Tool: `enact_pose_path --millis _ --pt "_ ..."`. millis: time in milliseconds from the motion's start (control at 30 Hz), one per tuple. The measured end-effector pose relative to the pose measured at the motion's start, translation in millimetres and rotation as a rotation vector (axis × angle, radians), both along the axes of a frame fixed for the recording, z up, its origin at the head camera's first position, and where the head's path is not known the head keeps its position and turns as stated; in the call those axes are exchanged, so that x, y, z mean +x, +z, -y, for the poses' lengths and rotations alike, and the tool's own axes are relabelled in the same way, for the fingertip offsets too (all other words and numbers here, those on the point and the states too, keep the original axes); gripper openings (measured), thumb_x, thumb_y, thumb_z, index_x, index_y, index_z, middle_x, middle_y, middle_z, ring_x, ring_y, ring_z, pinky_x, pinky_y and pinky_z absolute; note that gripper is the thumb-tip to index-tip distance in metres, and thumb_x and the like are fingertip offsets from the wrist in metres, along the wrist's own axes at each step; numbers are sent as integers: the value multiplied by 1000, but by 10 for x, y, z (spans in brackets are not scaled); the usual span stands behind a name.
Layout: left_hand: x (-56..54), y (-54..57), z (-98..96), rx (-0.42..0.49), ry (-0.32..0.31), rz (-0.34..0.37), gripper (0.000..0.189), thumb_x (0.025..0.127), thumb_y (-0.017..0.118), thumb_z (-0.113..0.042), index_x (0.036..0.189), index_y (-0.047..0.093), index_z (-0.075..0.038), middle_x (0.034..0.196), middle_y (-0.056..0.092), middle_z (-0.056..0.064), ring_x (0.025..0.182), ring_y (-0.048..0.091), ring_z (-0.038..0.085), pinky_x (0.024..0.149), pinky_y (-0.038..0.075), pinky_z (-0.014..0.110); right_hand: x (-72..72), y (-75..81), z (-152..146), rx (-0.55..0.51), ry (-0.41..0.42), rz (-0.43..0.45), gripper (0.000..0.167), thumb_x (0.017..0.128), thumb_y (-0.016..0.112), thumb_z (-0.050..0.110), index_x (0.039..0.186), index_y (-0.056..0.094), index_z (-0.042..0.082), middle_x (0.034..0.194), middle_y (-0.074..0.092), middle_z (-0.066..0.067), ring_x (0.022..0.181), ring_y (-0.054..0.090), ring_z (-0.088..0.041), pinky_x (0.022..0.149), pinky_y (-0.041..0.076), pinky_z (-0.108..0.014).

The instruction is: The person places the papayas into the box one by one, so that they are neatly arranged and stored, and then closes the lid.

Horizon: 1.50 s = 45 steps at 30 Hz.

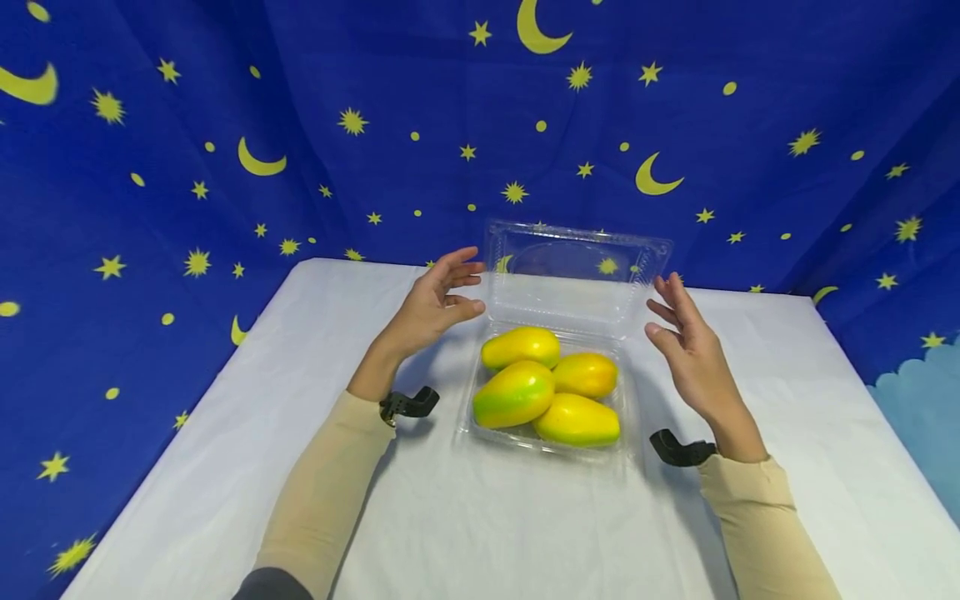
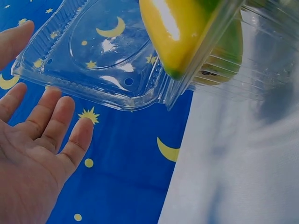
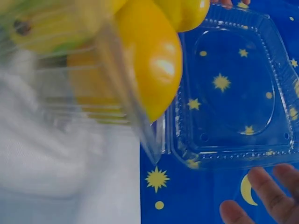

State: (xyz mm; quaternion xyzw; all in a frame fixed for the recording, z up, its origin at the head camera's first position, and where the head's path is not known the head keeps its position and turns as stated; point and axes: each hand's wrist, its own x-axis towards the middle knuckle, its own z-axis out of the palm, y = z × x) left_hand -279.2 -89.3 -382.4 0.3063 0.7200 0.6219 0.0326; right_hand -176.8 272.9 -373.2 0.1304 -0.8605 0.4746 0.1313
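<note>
A clear plastic clamshell box (image 1: 468,425) stands open on the table, its hinged lid (image 1: 570,292) tilted up at the back. In its base lie several yellow fruits (image 1: 517,393) with green patches; they look like small papayas. My left hand (image 1: 431,308) hovers just left of the lid, fingers loosely spread and holding nothing. On the other side, my right hand (image 1: 693,358) is beside the lid's right edge, fingers loosely extended, holding nothing. In the left wrist view the fingertips (image 2: 79,133) appear close to the lid's rim; I cannot tell whether any finger touches it.
A white cloth (image 1: 450,533) covers the table. Behind and beside it hangs a blue curtain (image 1: 420,67) with yellow moons and stars. Black wrist mounts (image 1: 408,404) are strapped at both sleeve ends and stick inward near the box.
</note>
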Motion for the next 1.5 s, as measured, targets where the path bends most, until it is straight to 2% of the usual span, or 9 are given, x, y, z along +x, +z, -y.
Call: enact_pose_path --millis 167,333,500,867,1067,1333,1400,1500 --pt "3 16 33 -26 13 -11 70 95 70 -14 155 35 -20 150 49 12 136 48 31 103 48 48 -1 26 29 -20 8 64 69 107 48 23 162 7 23 166 26 -9 145 37 -39 95 36 1" --pt "14 -6 52 -46 19 2 68 96 69 -17 155 37 -21 149 50 12 137 46 34 105 46 48 24 -2 33 -2 9 101 67 107 48 26 162 11 20 166 27 -10 145 37 -39 94 35 2" --pt "34 9 38 -62 17 -15 65 97 67 -16 155 37 -18 147 50 15 137 45 40 105 45 52 59 -47 5 20 21 100 66 107 48 24 162 13 18 165 29 -12 145 37 -40 94 35 3" --pt "92 115 93 -121 13 -25 59 98 66 -19 152 42 -20 145 54 11 136 48 36 107 43 51 124 -1 -18 1 40 69 59 108 46 21 161 21 13 162 34 -14 143 40 -39 97 35 1" --pt "143 167 179 -181 1 -32 59 97 67 -22 152 43 -20 146 53 12 135 49 28 108 43 51 172 -26 11 -9 53 68 59 107 47 21 160 24 12 161 35 -13 143 39 -38 99 36 0" --pt "244 162 221 -285 -31 -66 62 96 69 -26 152 43 -24 150 51 3 134 50 25 107 46 48 310 -91 -48 105 28 68 60 106 51 22 160 26 15 161 36 -13 142 42 -38 98 34 0" --pt "266 162 235 -303 -45 -72 63 96 69 -28 152 42 -23 152 49 3 135 50 25 107 45 49 341 -93 -56 128 20 76 61 105 52 24 160 26 16 161 36 -12 142 43 -37 99 35 -2" --pt "297 160 259 -329 -61 -79 65 96 69 -31 153 40 -24 154 47 2 136 49 24 108 44 49 384 -92 -62 155 5 87 61 105 53 25 160 26 18 161 37 -13 141 44 -37 103 40 -12"
